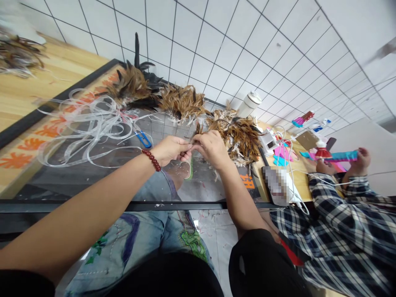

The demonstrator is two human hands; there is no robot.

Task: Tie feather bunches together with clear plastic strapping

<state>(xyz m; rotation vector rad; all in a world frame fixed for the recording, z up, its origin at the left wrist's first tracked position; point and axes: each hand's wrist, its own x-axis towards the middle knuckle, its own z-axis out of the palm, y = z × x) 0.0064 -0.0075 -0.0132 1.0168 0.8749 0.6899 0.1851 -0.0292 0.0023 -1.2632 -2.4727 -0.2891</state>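
Over the middle of the glass tabletop, my left hand (173,149) and my right hand (213,149) meet with fingertips pinched together. Whatever is between them is small and mostly hidden. Brown feather tips (198,128) show just above my right fingers; I cannot tell if they are held. Beyond my right hand lies a heap of brown and white feathers (244,136). Left of my left hand are blue-handled thread snips (144,139) and a loose tangle of white translucent ribbon (102,123), one strand running toward my wrist.
Two more feather bunches (182,101) (131,84) line the back edge by the tiled wall. A white tumbler (249,103) stands behind. At right are a phone (275,185), white cables and a white device (269,142). A co-worker in a plaid shirt (340,231) handles coloured fabric (343,156).
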